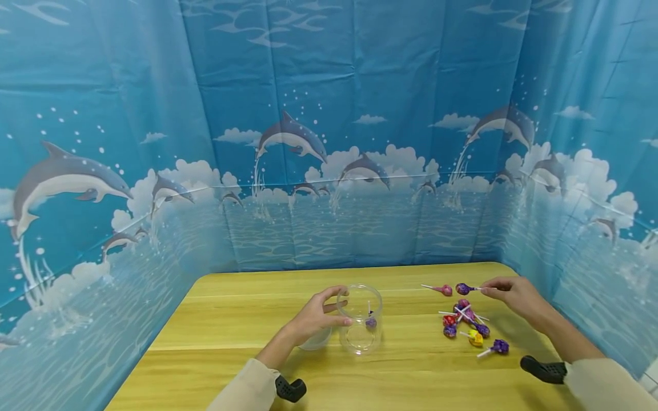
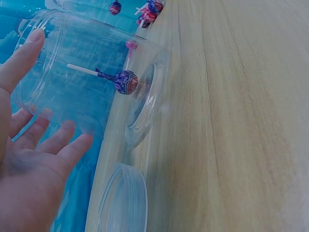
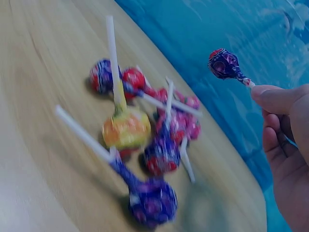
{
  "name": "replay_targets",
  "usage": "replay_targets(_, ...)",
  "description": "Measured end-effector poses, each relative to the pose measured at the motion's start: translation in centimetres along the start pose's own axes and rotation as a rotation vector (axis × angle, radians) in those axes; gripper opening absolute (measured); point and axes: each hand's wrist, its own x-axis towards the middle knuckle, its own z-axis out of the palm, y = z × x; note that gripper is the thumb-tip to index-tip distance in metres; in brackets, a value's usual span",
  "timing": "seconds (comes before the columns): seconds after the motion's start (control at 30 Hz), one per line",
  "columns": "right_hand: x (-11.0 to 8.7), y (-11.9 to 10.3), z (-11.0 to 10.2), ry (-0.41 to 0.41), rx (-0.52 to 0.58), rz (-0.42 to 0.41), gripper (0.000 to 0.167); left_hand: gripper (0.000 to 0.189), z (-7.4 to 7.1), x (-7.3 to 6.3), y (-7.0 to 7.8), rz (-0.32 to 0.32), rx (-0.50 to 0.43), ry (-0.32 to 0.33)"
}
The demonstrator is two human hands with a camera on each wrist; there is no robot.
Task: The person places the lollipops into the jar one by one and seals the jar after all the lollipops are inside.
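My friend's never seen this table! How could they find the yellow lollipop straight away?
Start at the table and look at its right side, where the loose lollipops lie near the right hand. On the side nearest the person, the yellow lollipop lies beside a purple lollipop. It's the only one in a yellow wrapper.

Curtained-off space, perhaps a booth, dolphin-print curtain (image 1: pixel 390 85), wood-grain table (image 1: pixel 221 319)

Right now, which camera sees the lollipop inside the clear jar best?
The left wrist view: the lollipop looks biggest there, with its white stick and purple wrapper plain through the jar. The head view shows it small; the right wrist view doesn't show it.
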Motion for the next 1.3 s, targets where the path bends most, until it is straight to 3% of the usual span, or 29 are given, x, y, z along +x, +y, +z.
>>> replay_targets(0.47, 1.9, -4.8, 1.3, -0.005, 0.007, -0.055, 0.04, 0.076, 0.1, 0.0, 0.1, -0.001, 0.001, 0.002)
replay_targets(0.73, 2.8, -7.8, 2.9, -0.07, 0.097, -0.123, 0.031, 0.075, 0.1, -0.2, -0.1, -0.001, 0.01, 0.005)
replay_targets(1.0, 4.0, -11.0, 4.7, -0.134, 0.14, -0.188, 0.024, 0.075, 0.2, -0.3, 0.0, 0.001, 0.0, 0.002)
replay_targets(1.17, 4.7, -12.8, 6.0, -0.189, 0.173, -0.187, 0.022, 0.074, 0.4, -0.2, 0.1, 0.0, -0.004, 0.005)
replay_targets(1.3, 5.3, -14.3, 7.1, -0.205, 0.169, -0.241, 0.018, 0.074, 0.3, -0.2, 0.2, -0.006, 0.0, 0.009)
